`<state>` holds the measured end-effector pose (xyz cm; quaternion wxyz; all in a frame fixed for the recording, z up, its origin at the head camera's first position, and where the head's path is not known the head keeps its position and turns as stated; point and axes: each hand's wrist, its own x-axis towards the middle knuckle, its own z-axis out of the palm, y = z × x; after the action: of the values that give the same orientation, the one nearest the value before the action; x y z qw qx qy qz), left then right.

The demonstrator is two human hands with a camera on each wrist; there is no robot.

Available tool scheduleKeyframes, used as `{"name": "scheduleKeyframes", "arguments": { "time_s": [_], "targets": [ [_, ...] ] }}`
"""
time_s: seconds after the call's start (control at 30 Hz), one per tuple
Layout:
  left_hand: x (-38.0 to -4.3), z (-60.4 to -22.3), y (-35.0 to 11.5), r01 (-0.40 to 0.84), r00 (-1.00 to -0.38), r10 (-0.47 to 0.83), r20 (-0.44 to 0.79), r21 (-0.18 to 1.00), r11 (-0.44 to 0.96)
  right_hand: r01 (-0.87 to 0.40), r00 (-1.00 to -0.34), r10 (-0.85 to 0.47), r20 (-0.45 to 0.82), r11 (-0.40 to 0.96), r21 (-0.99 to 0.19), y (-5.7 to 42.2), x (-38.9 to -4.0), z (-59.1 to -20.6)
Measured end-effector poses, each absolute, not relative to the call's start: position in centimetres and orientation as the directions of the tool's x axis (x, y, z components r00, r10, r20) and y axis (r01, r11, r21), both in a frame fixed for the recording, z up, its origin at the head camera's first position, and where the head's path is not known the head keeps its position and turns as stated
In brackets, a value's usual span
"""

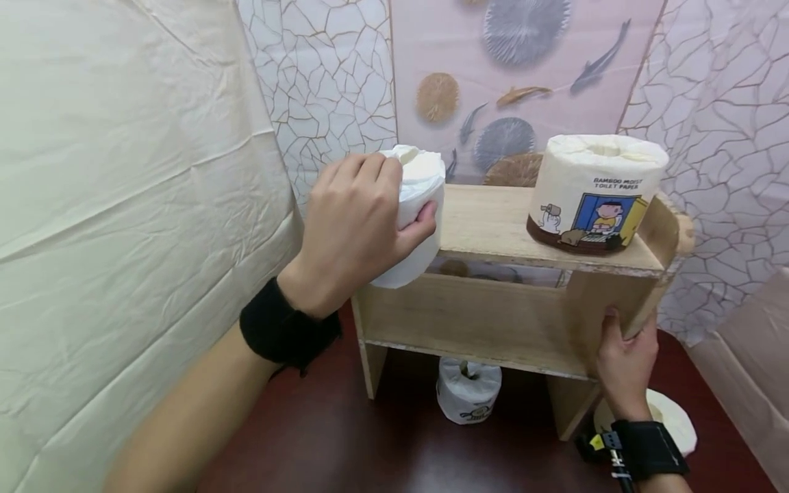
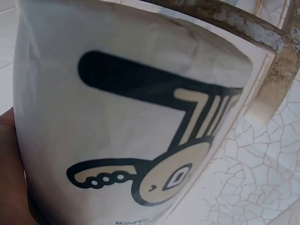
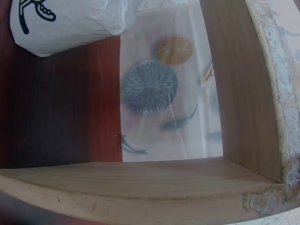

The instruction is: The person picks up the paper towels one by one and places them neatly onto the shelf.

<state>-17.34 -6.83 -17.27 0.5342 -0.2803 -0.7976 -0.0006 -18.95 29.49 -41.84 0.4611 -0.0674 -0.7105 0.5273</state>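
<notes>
My left hand [image 1: 360,212] grips a wrapped toilet paper roll [image 1: 425,181] from above, thumb on its near side. The roll overlaps the left end of the wooden shelf's top board [image 1: 487,212] in the head view. In the left wrist view the roll [image 2: 126,112] shows a dark printed drawing on white wrapping. Low on the right, my right hand [image 1: 629,363] holds the shelf's side panel [image 1: 610,287], thumb against the inner face; its other fingers are mostly hidden. A cream toilet paper roll [image 1: 585,185] with a cartoon print stands upright at the top board's right end.
Under the lower board [image 1: 474,322], another white roll [image 1: 468,394] stands on the dark red table [image 1: 296,438]; the right wrist view shows this roll [image 3: 75,21] too. A further roll [image 1: 678,424] lies beyond my right wrist. Pale cloth [image 1: 154,205] hangs along the left.
</notes>
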Motion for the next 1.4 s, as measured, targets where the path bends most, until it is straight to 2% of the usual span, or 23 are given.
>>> {"name": "scheduleKeyframes", "arguments": {
  "time_s": [0.4, 0.57, 0.8, 0.93, 1.4],
  "targets": [
    [-21.0, -15.7, -5.1, 0.545, -0.41, 0.516, 0.752, -0.251, 0.8, -0.381, -0.557, 0.597, 0.577, 0.434, -0.816, 29.5, -19.0, -41.9],
    [-22.7, -15.6, -5.2, 0.595, -0.452, 0.523, 0.723, -0.192, 0.781, -0.418, -0.553, 0.58, 0.599, 0.429, -0.801, 29.1, -19.2, -41.8],
    [-24.1, -15.4, -5.6, 0.646, -0.52, 0.54, 0.661, -0.109, 0.755, -0.397, -0.563, 0.578, 0.591, 0.439, -0.806, 29.3, -19.0, -42.0],
    [-24.4, -15.5, -5.8, 0.654, -0.538, 0.543, 0.645, -0.088, 0.752, -0.399, -0.563, 0.563, 0.605, 0.456, -0.796, 29.4, -19.0, -42.0],
    [-24.8, -15.2, -6.1, 0.649, -0.542, 0.565, 0.622, -0.116, 0.752, -0.395, -0.561, 0.581, 0.59, 0.439, -0.807, 29.3, -18.9, -41.9]
  ]
}}
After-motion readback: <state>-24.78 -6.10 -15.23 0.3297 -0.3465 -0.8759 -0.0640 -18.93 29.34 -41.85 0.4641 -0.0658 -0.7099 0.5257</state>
